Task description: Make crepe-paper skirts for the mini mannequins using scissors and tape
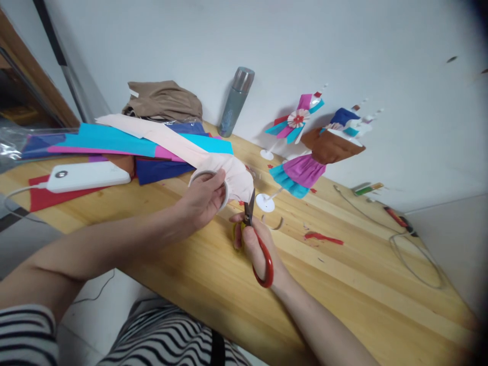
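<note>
Pale pink crepe paper (236,175) is bunched over a round ring, perhaps a tape roll (227,195), and both are gripped by my left hand (204,201). A long strip of the same paper trails up and left over the coloured sheets. My right hand (249,239) is closed round red-and-yellow-handled scissors (263,259). Their dark blades point upward and sit at the right edge of the pink paper; whether they are cutting into it I cannot tell. Blue, turquoise and magenta sheets (114,142) lie in a pile beyond my left hand.
A white power bank (89,176) with a cable lies at the left. Behind stand a grey bottle (236,101) and brown cloth (168,99). Paper dresses (301,173) on white stands are at the right. Red scraps (324,238), a cable (415,269) and a red-black tool (398,218) lie on the wooden table.
</note>
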### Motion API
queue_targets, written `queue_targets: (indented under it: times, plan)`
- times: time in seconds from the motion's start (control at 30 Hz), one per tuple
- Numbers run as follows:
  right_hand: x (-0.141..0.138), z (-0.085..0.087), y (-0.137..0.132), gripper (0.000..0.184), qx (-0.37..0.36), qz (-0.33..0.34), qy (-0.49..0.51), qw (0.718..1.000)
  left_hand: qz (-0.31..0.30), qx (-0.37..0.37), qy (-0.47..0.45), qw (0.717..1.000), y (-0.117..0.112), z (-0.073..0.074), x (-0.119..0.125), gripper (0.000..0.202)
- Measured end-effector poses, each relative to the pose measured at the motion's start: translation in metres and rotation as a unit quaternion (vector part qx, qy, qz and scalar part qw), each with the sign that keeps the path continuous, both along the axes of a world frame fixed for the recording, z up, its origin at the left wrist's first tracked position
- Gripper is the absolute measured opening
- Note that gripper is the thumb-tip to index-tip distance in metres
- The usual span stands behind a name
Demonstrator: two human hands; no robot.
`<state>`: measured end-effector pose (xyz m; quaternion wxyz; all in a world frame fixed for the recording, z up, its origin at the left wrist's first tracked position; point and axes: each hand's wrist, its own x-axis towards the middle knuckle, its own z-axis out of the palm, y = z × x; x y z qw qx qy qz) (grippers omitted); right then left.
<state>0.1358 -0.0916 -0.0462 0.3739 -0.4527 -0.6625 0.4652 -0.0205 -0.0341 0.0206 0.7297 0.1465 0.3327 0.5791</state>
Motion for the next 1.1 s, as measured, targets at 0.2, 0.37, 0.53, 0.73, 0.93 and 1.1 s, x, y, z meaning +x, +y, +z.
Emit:
queue_targets:
  times: [0.2, 0.37, 0.53, 0.73, 0.93, 1.1]
  plan:
    - [-0.002, -0.002, -0.002, 0.047, 0.012, -0.016, 0.007, 1.0, 0.014, 0.035, -0.007, 0.999, 0.001, -0.004, 0.0, 0.03]
    - [-0.003, -0.001, -0.003, 0.046, -0.004, -0.018, 0.026, 0.999, 0.013, 0.036, -0.007, 0.999, 0.001, -0.005, -0.001, 0.028]
    - [-0.004, 0.006, -0.004, 0.047, -0.02, -0.028, 0.026, 0.999, 0.01, 0.035, 0.002, 0.999, 0.002, -0.006, 0.0, 0.024]
    - [-0.004, 0.005, -0.005, 0.047, -0.032, -0.045, 0.018, 0.998, 0.01, 0.054, 0.01, 0.998, 0.004, -0.01, -0.001, 0.024]
    - [-0.005, 0.0, -0.005, 0.046, -0.068, -0.059, 0.041, 0.995, 0.003, 0.042, 0.014, 0.999, 0.004, -0.01, -0.002, 0.026]
    - [-0.006, 0.002, -0.006, 0.049, -0.063, -0.05, 0.042, 0.996, 0.006, 0.033, 0.014, 0.999, 0.004, -0.006, -0.001, 0.028]
